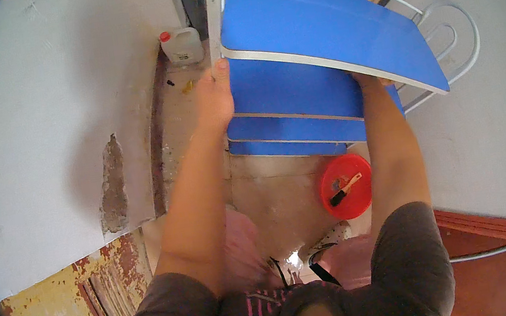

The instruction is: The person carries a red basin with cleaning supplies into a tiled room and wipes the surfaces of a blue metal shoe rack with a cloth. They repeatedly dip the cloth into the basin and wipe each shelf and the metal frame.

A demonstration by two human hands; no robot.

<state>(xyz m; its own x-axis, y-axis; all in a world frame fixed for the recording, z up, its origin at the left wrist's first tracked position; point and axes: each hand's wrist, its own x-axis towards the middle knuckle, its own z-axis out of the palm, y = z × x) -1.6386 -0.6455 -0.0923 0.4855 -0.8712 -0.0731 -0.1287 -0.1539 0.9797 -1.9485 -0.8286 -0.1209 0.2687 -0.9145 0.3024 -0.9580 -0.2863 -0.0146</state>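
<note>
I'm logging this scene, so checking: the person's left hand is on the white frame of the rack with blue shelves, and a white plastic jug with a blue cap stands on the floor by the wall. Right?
Not quite: the cap on the white plastic jug is red, not blue, as the head view shows. The rest holds.

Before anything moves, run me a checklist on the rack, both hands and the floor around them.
1. Left hand on the rack: ok, at the left white post.
2. Right hand grip: cannot tell, fingers hidden under the top shelf.
3. Floor clear in front: not ok, a red basin holding a brush sits near the lower shelves' right end.
4. Floor clear to the left: not ok, a red-capped jug stands there.
5. Rack's feet steady: cannot tell, out of sight.
</note>
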